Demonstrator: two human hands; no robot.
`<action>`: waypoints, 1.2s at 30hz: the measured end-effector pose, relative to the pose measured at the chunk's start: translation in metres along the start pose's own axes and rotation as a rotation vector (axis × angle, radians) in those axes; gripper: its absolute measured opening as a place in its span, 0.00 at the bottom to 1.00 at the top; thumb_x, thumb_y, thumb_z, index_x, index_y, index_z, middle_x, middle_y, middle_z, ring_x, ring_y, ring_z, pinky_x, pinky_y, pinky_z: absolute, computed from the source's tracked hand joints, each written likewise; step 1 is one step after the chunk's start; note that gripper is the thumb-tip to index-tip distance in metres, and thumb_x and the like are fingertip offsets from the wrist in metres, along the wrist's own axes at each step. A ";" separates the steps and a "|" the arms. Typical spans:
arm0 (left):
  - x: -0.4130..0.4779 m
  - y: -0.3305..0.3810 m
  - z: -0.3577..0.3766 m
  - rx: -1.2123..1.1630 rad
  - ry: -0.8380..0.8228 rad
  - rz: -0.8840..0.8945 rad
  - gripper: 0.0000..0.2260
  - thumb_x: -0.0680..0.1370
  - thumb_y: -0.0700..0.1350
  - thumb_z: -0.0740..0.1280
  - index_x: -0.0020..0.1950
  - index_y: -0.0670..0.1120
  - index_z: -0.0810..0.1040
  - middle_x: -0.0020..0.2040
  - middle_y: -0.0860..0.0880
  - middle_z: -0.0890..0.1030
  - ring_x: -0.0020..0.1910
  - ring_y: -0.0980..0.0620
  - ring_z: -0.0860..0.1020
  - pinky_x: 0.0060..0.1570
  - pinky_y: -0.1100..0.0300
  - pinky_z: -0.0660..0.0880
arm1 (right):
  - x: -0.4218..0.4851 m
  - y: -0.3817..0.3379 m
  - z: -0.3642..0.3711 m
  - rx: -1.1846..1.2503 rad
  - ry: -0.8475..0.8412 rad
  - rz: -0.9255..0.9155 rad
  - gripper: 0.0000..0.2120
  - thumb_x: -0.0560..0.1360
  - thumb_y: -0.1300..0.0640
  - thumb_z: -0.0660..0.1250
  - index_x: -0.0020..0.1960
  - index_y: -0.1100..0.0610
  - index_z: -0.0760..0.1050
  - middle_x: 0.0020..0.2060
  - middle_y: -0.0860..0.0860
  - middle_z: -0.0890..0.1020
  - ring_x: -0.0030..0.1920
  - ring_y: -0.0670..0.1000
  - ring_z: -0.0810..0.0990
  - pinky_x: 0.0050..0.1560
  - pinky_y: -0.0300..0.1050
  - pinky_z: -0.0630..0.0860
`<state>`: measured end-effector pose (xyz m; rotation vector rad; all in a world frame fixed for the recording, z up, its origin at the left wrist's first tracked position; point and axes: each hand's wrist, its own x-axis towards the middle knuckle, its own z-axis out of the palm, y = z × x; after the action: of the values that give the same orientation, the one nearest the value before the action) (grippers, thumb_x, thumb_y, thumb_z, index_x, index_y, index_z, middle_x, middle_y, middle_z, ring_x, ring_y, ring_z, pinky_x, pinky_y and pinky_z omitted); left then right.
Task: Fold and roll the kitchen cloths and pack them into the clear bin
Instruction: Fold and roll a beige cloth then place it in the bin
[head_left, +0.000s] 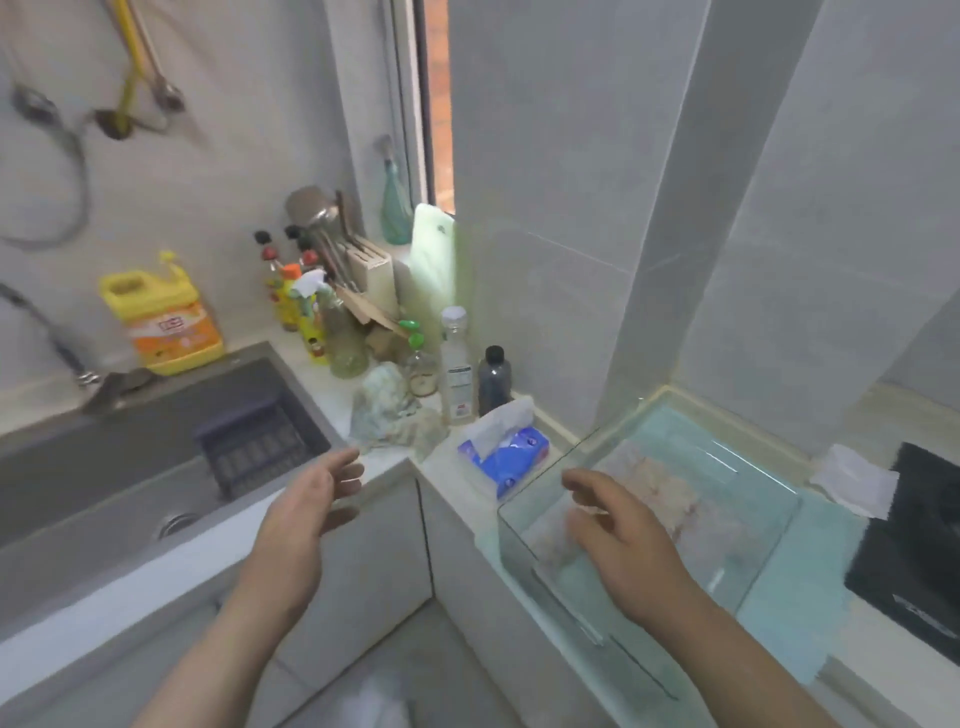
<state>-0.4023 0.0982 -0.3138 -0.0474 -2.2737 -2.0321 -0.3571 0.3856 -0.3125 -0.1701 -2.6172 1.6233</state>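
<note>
**Both hands empty, one cloth in the bin, one bunched up in the corner**

So the clear bin sits on the counter to the right, on top of a teal cloth that's spread flat under it and sticks out on the near and right sides. Inside the bin there's a pale cloth with a faint pinkish pattern lying flat on the bottom.

The right hand hangs over the bin's near-left corner with loose, slightly bent fingers and nothing in it. It's blurry, so I can't tell if it touches the rim. The left hand is out in front of the counter edge by the sink, palm turned inward, fingers relaxed, also empty.

A crumpled cloth is heaped in the counter corner, just beyond the left hand and in front of a row of bottles. A blue tissue pack lies between that cloth and the bin. A yellow detergent jug stands behind the sink, and a black mat sits right of the bin.
</note>
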 end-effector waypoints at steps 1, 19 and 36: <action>-0.018 0.002 -0.020 0.017 0.062 -0.008 0.22 0.74 0.64 0.55 0.59 0.55 0.77 0.56 0.49 0.80 0.56 0.52 0.78 0.54 0.53 0.75 | -0.003 -0.010 0.011 0.007 -0.047 -0.022 0.16 0.78 0.59 0.63 0.63 0.46 0.73 0.58 0.39 0.77 0.51 0.31 0.75 0.51 0.32 0.70; -0.335 0.011 -0.438 0.213 0.993 -0.154 0.22 0.66 0.66 0.60 0.56 0.60 0.76 0.61 0.55 0.77 0.66 0.55 0.72 0.70 0.45 0.65 | -0.137 -0.260 0.426 -0.032 -0.988 -0.495 0.22 0.79 0.49 0.60 0.71 0.38 0.63 0.64 0.36 0.69 0.64 0.44 0.71 0.61 0.43 0.67; -0.392 -0.028 -0.662 0.134 1.216 -0.226 0.32 0.61 0.79 0.59 0.57 0.64 0.75 0.62 0.62 0.77 0.60 0.63 0.74 0.67 0.49 0.68 | -0.211 -0.385 0.700 -0.140 -1.203 -0.592 0.19 0.80 0.49 0.60 0.69 0.36 0.64 0.59 0.32 0.68 0.63 0.45 0.73 0.58 0.40 0.71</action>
<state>0.0166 -0.5471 -0.3039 1.1377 -1.5810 -1.2899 -0.2468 -0.4328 -0.2768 1.9058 -2.8861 1.5034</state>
